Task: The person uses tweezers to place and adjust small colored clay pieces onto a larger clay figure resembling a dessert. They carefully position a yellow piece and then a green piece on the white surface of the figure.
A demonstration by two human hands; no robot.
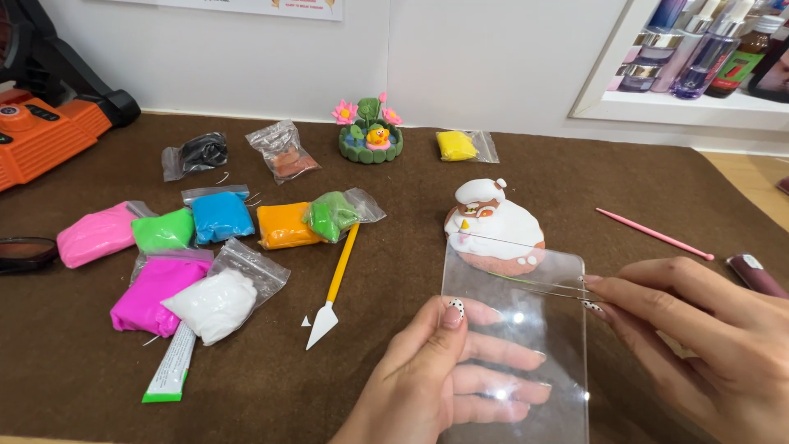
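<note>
Left hand [444,374] under a clear plastic sheet [516,329], fingers spread flat beneath, thumb on top. Right hand [699,337] pinching the sheet's right edge. Sheet low over the brown desk [246,386], just before a white-and-brown clay figure [496,228]; clay bags [220,215] well to the left.

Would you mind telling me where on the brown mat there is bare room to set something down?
Free: the mat in front of the clay bags, left of the left hand; and the stretch between the yellow bag and the pink stick. Crowded: the clay bags at left, and around the figurine under the clear sheet.
</note>
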